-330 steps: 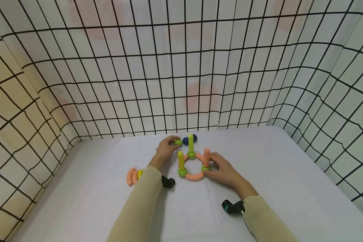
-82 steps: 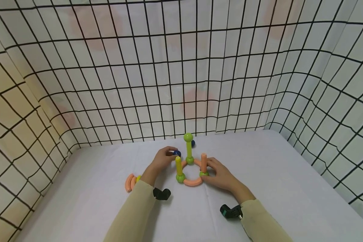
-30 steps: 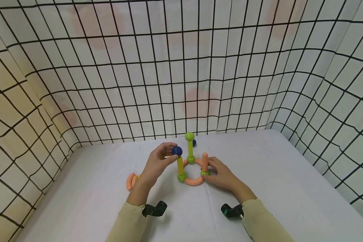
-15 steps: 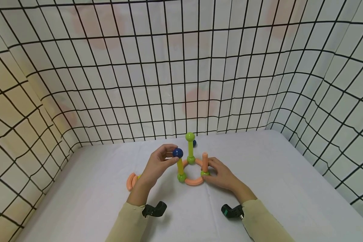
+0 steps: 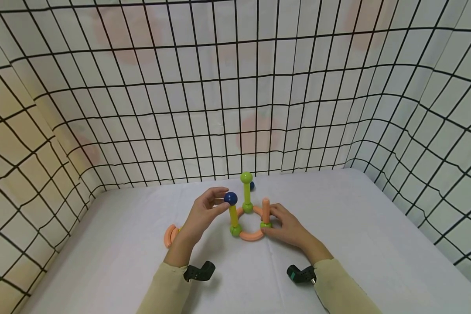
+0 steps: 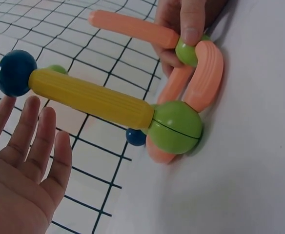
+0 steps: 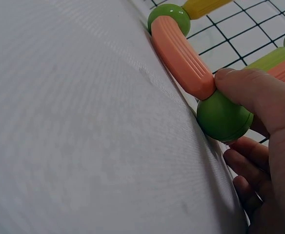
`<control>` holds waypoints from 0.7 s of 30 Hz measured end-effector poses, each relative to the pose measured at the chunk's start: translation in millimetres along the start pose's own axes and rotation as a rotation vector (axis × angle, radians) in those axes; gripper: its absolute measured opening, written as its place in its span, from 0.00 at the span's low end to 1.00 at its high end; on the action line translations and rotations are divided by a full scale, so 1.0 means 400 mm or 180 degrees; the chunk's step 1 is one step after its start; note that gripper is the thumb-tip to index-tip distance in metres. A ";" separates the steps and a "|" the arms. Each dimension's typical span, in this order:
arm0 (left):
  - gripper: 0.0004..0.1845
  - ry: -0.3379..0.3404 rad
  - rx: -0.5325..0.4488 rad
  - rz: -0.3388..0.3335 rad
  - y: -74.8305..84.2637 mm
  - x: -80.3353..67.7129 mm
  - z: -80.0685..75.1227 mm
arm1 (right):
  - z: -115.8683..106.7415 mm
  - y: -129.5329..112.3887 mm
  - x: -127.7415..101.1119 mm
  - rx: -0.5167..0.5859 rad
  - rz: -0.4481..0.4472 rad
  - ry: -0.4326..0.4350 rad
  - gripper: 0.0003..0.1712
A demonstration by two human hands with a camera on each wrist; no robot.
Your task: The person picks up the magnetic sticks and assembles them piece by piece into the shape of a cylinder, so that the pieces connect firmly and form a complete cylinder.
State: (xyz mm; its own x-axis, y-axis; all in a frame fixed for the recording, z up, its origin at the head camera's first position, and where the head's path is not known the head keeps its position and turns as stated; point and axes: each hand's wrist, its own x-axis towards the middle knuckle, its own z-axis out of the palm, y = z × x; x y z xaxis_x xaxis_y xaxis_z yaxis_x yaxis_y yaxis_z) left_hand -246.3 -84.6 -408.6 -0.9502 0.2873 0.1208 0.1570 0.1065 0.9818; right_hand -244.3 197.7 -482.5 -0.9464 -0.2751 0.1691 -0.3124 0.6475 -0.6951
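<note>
Left hand [image 5: 202,214] is sitting mid-frame in the head view, fingers straight and spread, grip apart; in the left wrist view the fingertips [image 6: 32,105] are lying just beside the blue ball [image 5: 230,198], not curled round it. The ball is sitting on top of the yellow rod [image 5: 233,215], which is standing upright in a green ball [image 5: 236,229] at the near left of the ring [image 5: 251,236]. Looks like the open hand is only guarding the ball while it rests on the rod. Right hand [image 5: 285,226] is pinching the right-side green ball [image 7: 224,117] at the foot of the orange rod [image 5: 265,209], grip clamped on that joint, probably bracing the ring against the counter [image 5: 361,226] so the uprights aren't tipping. Third rod, green [image 5: 246,193], is standing at the back with a green ball on top [image 5: 246,177]. Another blue ball [image 5: 252,185] is lying just behind it. Spare curved pieces [image 5: 171,233] are lying at the left, behind the left forearm, well apart from the build.
</note>
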 end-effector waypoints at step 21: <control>0.14 0.0546 0.0366 -0.0138 -0.014 -0.020 -0.041 | -0.003 -0.007 0.001 -0.0002 0.0082 -0.0035 0.26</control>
State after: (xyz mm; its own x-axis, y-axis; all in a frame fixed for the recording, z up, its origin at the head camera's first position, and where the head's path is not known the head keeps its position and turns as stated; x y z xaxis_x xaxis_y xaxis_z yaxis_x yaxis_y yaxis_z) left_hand -244.0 -103.0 -412.9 -0.9871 0.1148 0.1116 0.1353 0.2260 0.9647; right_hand -243.9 196.6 -479.7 -0.9532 -0.2662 0.1434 -0.2880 0.6548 -0.6988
